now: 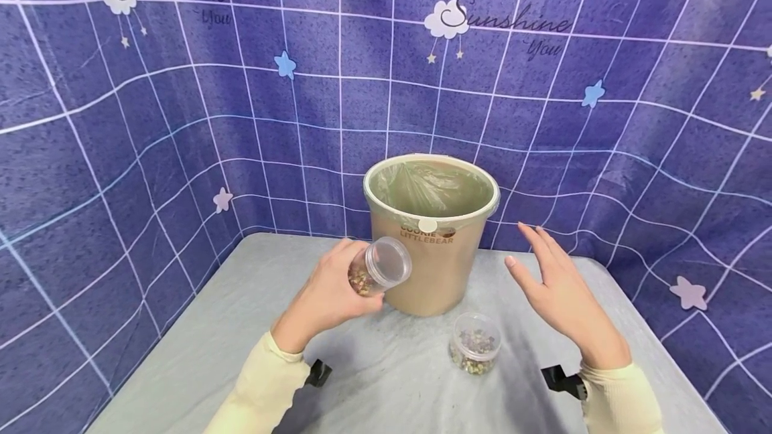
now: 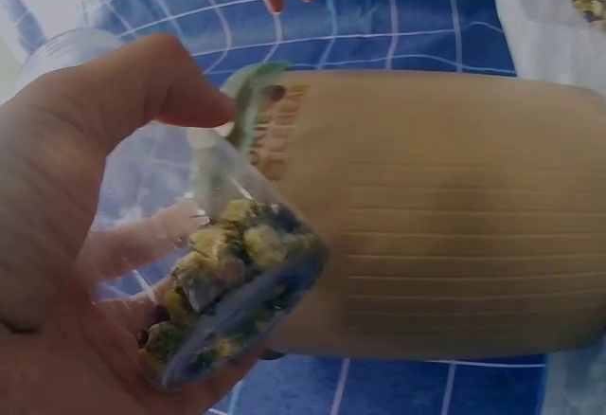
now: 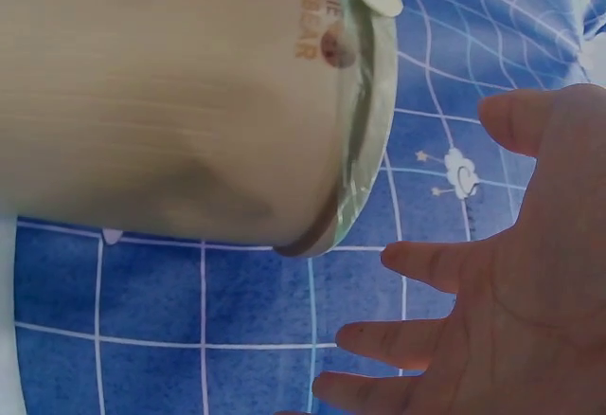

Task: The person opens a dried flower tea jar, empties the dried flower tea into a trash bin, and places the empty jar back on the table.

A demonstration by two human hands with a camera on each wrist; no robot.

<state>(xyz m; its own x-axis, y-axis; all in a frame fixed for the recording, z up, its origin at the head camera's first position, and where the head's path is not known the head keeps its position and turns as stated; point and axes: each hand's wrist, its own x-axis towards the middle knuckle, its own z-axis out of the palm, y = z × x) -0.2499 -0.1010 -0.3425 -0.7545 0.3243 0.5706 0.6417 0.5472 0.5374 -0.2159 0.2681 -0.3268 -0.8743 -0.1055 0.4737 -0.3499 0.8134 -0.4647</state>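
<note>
My left hand [image 1: 332,290] grips a clear plastic jar [image 1: 377,266], tilted to the right in front of the bin. Dried flower buds [image 2: 232,263] in yellow and dark tones lie in the lower part of this jar, as the left wrist view shows. A second clear jar [image 1: 475,347], also with dried flowers inside, stands upright on the table between my hands. Right of the beige bin [image 1: 431,266], my right hand [image 1: 557,290] is raised with fingers spread and holds nothing. In the right wrist view its fingers [image 3: 417,263] point toward the bin's rim.
A pale green plastic bag [image 1: 431,186] lines the bin, its edge folded over the white rim. The grey table [image 1: 241,340] ends at a blue gridded curtain [image 1: 313,119] with stars and clouds behind and at both sides. Black straps [image 1: 563,382] sit at my wrists.
</note>
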